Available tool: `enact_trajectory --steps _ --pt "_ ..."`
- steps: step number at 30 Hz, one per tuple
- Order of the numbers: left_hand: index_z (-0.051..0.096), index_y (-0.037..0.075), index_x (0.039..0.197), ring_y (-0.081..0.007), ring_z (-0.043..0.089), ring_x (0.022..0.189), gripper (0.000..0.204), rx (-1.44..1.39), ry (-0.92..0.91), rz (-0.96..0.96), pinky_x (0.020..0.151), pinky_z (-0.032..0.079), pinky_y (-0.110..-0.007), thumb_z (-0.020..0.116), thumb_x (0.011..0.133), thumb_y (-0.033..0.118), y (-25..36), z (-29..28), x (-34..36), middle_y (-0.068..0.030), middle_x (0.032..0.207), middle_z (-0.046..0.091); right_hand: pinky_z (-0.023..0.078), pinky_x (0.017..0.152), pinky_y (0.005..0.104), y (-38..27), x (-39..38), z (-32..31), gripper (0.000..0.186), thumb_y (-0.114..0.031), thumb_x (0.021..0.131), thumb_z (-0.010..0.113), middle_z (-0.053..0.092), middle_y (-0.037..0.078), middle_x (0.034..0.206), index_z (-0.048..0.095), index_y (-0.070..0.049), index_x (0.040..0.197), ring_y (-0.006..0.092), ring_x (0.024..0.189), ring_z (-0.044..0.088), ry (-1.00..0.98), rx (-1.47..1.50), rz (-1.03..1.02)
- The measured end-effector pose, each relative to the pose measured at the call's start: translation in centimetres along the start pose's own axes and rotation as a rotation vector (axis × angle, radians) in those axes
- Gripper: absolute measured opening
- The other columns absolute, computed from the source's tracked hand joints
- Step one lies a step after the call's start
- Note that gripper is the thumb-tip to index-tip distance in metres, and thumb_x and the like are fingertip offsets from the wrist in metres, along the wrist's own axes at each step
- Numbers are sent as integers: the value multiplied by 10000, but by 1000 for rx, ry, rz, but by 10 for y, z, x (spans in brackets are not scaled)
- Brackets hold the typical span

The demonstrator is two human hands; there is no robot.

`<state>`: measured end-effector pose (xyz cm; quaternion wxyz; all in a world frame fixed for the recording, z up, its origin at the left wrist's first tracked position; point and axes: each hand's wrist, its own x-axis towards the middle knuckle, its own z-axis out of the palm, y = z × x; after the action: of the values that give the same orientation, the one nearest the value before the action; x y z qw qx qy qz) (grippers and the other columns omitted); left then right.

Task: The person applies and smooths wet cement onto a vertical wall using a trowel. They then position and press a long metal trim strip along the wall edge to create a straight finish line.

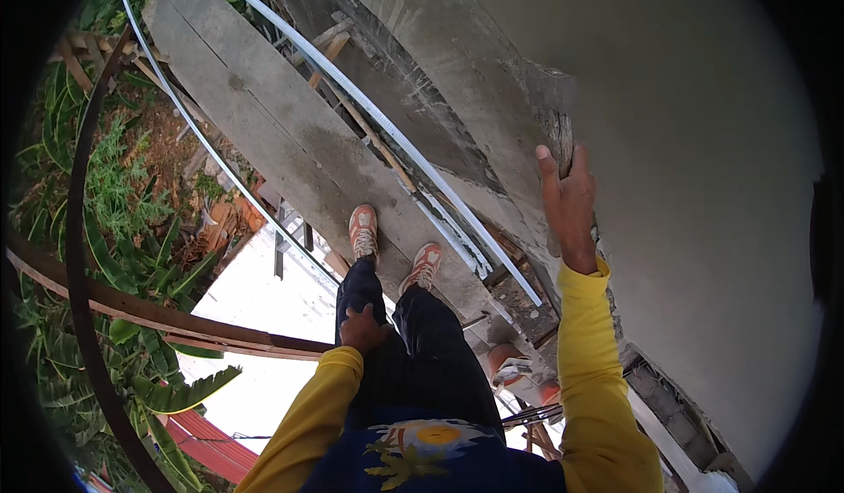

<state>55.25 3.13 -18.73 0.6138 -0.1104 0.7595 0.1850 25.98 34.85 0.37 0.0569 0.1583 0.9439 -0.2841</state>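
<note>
My right hand (570,198) is closed around a weathered, cement-grey piece of wood (563,137), with thumb and fingers on either side of it. The wood is pressed at the edge of a smooth grey plastered wall (686,194); its lower part is hidden by the hand. On my left thigh rests my left hand (362,328), empty, its fingers lying on the dark trousers. Both my sleeves are yellow. My feet, in orange and white shoes (363,229), stand on long grey planks (272,124).
Long pale metal strips (378,115) run along both sides of the planks. A brown curved rail (176,311) crosses at left. Below lie banana plants (114,238), a bright white surface (272,299) and a red corrugated roof (211,445). An orange-rimmed bucket (510,365) sits behind my legs.
</note>
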Motion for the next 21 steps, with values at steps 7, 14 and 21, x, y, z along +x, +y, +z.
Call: enact_trajectory --steps 7,14,21 --pt "576 106 1380 -557 599 1237 682 -108 141 -86 990 543 -603 801 864 491 26 23 -11 -342 1501 431 531 618 451 -1 35 -26 451 -410 1057 652 697 212 777 583 10 1206 405 667 699 178 -339 -347" --pt "579 124 1387 -557 600 1226 662 -158 173 -114 957 554 -611 791 879 491 41 55 -16 -329 1511 421 552 643 477 17 48 -11 423 -388 1044 669 709 252 803 573 10 1151 454 737 721 146 -350 -362" --pt "583 141 1391 -547 606 1221 659 -154 200 -137 947 563 -594 792 879 498 44 70 -20 -310 1514 422 550 641 477 13 59 -6 432 -403 1057 643 689 257 775 557 19 1101 452 691 699 148 -558 -381"
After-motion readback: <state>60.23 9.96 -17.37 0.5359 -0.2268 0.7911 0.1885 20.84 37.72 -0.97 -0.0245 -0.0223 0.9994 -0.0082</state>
